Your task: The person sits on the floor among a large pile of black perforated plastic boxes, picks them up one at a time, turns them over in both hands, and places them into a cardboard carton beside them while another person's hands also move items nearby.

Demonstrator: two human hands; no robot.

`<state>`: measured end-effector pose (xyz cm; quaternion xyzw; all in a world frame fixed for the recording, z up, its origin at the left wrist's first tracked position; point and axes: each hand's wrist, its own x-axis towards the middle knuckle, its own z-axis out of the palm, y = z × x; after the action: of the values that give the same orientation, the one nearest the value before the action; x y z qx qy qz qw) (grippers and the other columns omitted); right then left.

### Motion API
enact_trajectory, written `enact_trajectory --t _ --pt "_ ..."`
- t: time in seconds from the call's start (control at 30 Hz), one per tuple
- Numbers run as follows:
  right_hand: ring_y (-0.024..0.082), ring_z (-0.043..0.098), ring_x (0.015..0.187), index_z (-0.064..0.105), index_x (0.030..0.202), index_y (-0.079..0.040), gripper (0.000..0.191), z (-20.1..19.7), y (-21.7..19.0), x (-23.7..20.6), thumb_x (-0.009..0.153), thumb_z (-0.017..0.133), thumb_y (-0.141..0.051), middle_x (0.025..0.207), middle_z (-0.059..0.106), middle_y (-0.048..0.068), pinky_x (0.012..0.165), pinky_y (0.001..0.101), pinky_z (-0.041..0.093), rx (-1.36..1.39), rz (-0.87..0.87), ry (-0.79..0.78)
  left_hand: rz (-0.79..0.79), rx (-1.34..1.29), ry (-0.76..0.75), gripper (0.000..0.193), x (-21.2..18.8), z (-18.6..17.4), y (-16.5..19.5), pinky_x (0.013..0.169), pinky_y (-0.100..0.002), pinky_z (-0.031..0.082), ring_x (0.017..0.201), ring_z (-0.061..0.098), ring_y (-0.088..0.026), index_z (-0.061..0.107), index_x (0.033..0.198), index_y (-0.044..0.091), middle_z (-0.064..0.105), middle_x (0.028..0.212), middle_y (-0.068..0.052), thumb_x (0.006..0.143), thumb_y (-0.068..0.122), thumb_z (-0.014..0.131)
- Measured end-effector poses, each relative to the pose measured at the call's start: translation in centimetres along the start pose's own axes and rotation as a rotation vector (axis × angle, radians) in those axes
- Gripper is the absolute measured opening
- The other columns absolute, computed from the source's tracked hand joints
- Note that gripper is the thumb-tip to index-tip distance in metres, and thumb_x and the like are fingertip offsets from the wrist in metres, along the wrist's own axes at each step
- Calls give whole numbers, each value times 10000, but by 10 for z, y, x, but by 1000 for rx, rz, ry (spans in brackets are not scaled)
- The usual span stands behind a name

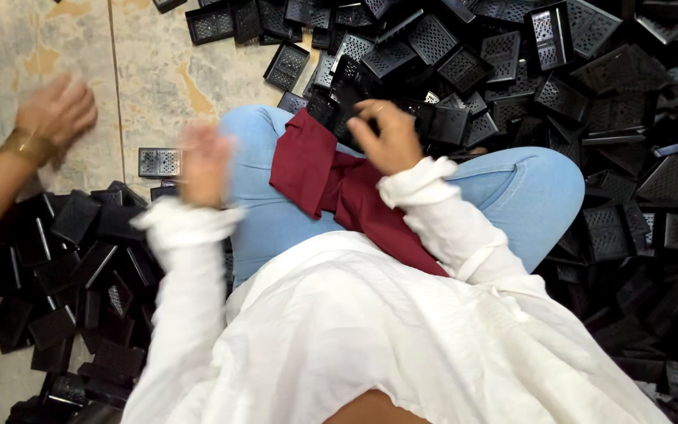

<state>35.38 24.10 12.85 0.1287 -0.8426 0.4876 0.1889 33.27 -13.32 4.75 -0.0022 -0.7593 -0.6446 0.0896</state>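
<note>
right hand (386, 137): I see my fingers curled narrow around a black perforated tray (355, 110), gripping it just above my knee, at the near edge of the big pile.
left hand (204, 163): blurred, raised over the floor beside my thigh; looks open and holding nothing, but I cannot tell the finger spread for sure.
held tray: black plastic, grid of small holes, partly hidden by my fingers; touches other trays in the pile behind it.
big pile (590, 118): black perforated trays heaped across the floor from the top edge down the whole right side, lying at all angles.
small pile (80, 267): more black trays on the floor at my left, running toward the bottom left corner.
single tray (159, 162): lies flat on bare floor, just beside my left hand, apart from both piles.
red cloth (331, 184): draped over my lap, under the right wrist.
clothes: white sleeves, blue jeans, legs folded.
other person's hand (56, 110): blurred, near the left edge over the floor (158, 78), gold bangle on the wrist, well apart from my hands.
</note>
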Motion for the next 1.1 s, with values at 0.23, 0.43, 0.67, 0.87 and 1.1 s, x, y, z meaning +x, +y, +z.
enact_trajectory --t 0.23,0.43,0.67,0.87,1.1 --pt "289 751 921 717 1088 -2 170 -17 -6 50 968 708 -122 1089 739 152 815 336 606 263 94 -164 -502 -1170 -161 375 51 210 54 859 -445 574 957 669 -267 597 1312 156 694 1054 -124 969 277 687" --pt "343 641 1045 762 1093 -68 265 -20 139 139 853 650 -82 1146 682 154 906 443 461 -739 -319 70 -720 -1233 -242 304 80 205 27 819 -434 608 907 719 -270 664 1166 83 724 982 -113 945 287 709" --pt "310 642 941 741 911 -124 114 -28 143 150 926 633 -95 928 665 84 878 498 452 -977 -166 -147 -666 -902 -365 392 85 224 -1 761 -338 580 855 709 -204 653 1261 68 716 982 -75 910 185 784" --pt "378 653 981 666 1034 -26 222 -46 30 51 853 789 -59 995 644 138 827 479 540 -445 -100 0 -309 -778 -474 533 63 293 26 977 -268 518 1100 641 -117 594 1379 -7 686 1195 -32 951 235 800" --pt "163 635 1108 628 1200 15 443 -72 1 10 860 883 -109 1317 641 133 957 321 531 261 272 -99 -281 -768 -688 626 30 265 83 1032 -301 499 1165 619 -143 596 1415 20 671 1261 -56 1020 505 587"
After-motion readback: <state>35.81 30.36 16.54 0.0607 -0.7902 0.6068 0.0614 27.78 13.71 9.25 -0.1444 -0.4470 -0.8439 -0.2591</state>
